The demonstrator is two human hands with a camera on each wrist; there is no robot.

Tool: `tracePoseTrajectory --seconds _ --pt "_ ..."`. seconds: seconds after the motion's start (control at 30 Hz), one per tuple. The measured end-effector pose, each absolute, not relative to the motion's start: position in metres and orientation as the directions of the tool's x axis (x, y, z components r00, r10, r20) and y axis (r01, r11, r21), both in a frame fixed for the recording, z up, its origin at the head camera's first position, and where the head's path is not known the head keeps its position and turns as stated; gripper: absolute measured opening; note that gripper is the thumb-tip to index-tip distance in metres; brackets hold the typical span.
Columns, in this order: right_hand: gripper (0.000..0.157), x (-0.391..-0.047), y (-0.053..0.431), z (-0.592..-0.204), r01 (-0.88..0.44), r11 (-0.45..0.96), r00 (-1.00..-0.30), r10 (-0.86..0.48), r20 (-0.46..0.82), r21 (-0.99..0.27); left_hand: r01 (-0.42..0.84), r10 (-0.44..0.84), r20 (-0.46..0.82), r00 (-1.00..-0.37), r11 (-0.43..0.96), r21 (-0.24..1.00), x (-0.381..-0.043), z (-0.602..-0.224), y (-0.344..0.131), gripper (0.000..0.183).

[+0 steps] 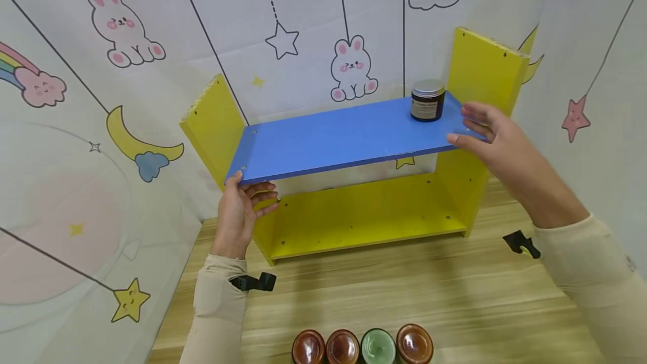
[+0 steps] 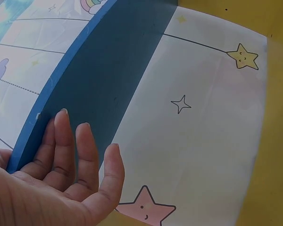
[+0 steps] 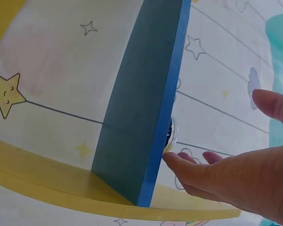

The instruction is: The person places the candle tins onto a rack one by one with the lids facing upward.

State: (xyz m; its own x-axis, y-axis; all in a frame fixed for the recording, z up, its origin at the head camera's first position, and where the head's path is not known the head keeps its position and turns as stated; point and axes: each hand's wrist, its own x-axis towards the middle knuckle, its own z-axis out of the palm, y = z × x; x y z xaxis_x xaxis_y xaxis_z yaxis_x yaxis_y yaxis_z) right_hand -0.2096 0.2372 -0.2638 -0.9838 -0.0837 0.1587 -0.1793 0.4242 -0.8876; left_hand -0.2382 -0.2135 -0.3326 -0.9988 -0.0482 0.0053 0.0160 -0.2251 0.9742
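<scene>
A blue shelf board (image 1: 328, 136) spans two yellow side panels. At its left front corner my left hand (image 1: 238, 215) grips the edge, thumb on top and the other fingers beneath; in the left wrist view the fingers (image 2: 87, 155) spread under the board. My right hand (image 1: 492, 133) is at the board's right end with fingers apart and nothing held; whether it touches the board I cannot tell. Just left of it, a dark jar (image 1: 427, 108) with a silver lid and pale label stands upright on the board. In the right wrist view the board mostly hides the jar (image 3: 169, 135).
Below the blue board lies a yellow bottom shelf (image 1: 354, 215). The right yellow panel (image 1: 485, 72) rises beside my right hand. Several round brown and green glass pieces (image 1: 378, 347) stand in a row on the wood-patterned surface (image 1: 384, 280) in front. A printed cloth (image 1: 303, 83) hangs behind.
</scene>
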Motion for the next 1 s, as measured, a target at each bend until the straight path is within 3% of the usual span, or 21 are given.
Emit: tracePoseTrajectory --seconds 0.5,0.8,1.0 --pt "0.061 -0.164 0.226 -0.293 -0.316 0.338 -0.949 -0.102 0.299 -0.887 0.018 -0.044 0.009 -0.999 -0.226 0.974 -0.238 -0.334 -0.214 0.05" --pt "0.044 -0.141 0.219 -0.317 -0.277 0.321 -0.961 -0.098 0.259 -0.906 0.017 -0.045 0.007 -0.999 -0.217 0.976 -0.238 -0.334 -0.214 0.05" --pt "0.044 -0.127 0.213 -0.331 -0.294 0.267 -0.952 -0.172 0.254 -0.918 0.027 -0.042 0.018 -0.999 -0.207 0.978 -0.238 -0.334 -0.214 0.051"
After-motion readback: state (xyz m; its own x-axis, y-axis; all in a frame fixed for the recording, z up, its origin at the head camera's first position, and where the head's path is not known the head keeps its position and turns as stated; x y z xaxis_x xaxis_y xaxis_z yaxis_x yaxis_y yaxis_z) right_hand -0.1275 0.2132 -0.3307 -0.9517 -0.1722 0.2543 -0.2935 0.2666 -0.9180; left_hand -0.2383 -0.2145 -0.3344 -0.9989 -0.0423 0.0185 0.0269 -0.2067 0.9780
